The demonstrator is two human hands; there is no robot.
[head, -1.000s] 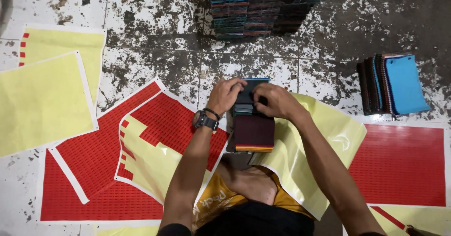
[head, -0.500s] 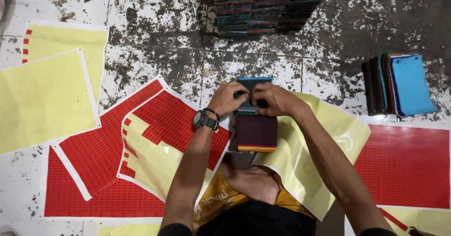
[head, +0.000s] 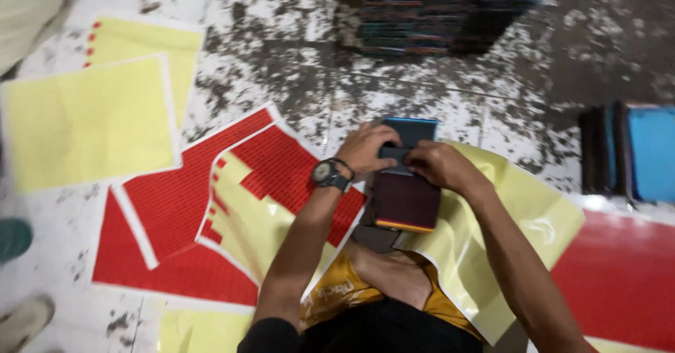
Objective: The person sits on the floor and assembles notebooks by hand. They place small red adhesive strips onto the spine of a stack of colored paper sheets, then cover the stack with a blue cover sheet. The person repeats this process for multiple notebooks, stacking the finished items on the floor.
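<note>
Hands meet over a small stack of dark flat cases that rests on the person's lap, near the bottom edge of the floor in view. The left hand (head: 365, 149) has its fingers bent down on the top case (head: 408, 136), a dark one with a blue edge. The right hand (head: 439, 167) presses on the same case from the other side, thumb and fingers pinched on it. Both hands grip that top case. Under it lies a dark red case (head: 406, 202) with an orange and yellow stripe along its low edge. A black wristwatch (head: 329, 173) sits on the left wrist.

A shiny yellow sheet (head: 520, 219) lies under the right arm and spreads toward the right side of the floor. Red sticker sheets (head: 176, 205) lie on the floor to the left of the left arm, one with a big yellow patch where stickers are gone. Two plain yellow sheets (head: 84, 121) lie near the left edge of the floor. The floor (head: 281, 50) is white with many dark marks.

A tall pile of dark cases (head: 436, 15) stands at the far edge, past the hands. More cases (head: 633, 152), some bright blue, stand on their edges at the right side. A shoe (head: 24, 318) shows at the bottom left corner.
</note>
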